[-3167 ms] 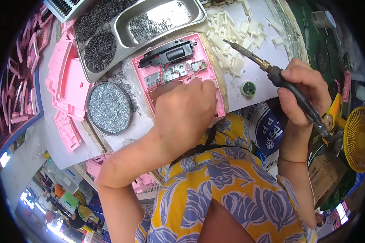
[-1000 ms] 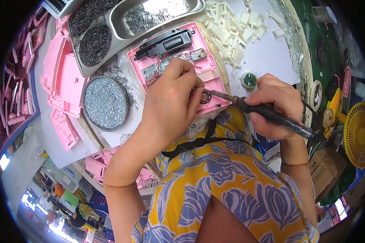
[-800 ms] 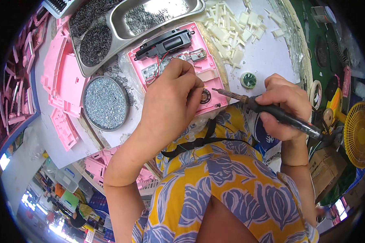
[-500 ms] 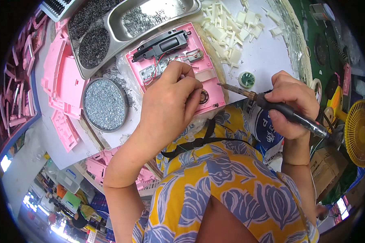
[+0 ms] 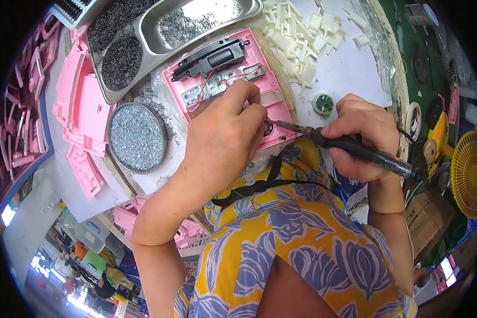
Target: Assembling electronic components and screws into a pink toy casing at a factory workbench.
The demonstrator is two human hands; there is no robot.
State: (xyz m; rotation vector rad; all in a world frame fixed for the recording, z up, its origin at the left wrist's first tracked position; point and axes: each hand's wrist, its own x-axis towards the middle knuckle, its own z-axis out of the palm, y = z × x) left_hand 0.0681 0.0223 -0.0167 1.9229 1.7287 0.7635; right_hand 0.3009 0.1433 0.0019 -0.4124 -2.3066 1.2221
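Observation:
A soldering iron (image 5: 355, 148) with a dark handle is gripped in my right hand (image 5: 363, 132). Its tip meets the edge of a small round speaker (image 5: 268, 127) in the near right corner of a pink plastic housing (image 5: 282, 117). My left hand (image 5: 228, 124) reaches over the housing with its fingers pinched beside the speaker; whatever they hold is hidden behind them. Farther up in the housing sit a black plastic module (image 5: 212, 58) and a grey metal strip with red wires (image 5: 222, 82). A small round pot with green contents (image 5: 323, 104) stands right of the housing.
Left of the housing are a round dish of small screws (image 5: 137, 138) and a metal tray (image 5: 148, 24) of dark springs. Pink casing parts (image 5: 82, 100) lie farther left. Cream plastic pieces (image 5: 302, 42) are heaped at the back right, and a yellow fan (image 5: 467, 175) stands at far right.
My right hand has brought the soldering iron left and slightly down, so its tip has gone from the housing's right edge to the speaker. My left hand has barely shifted.

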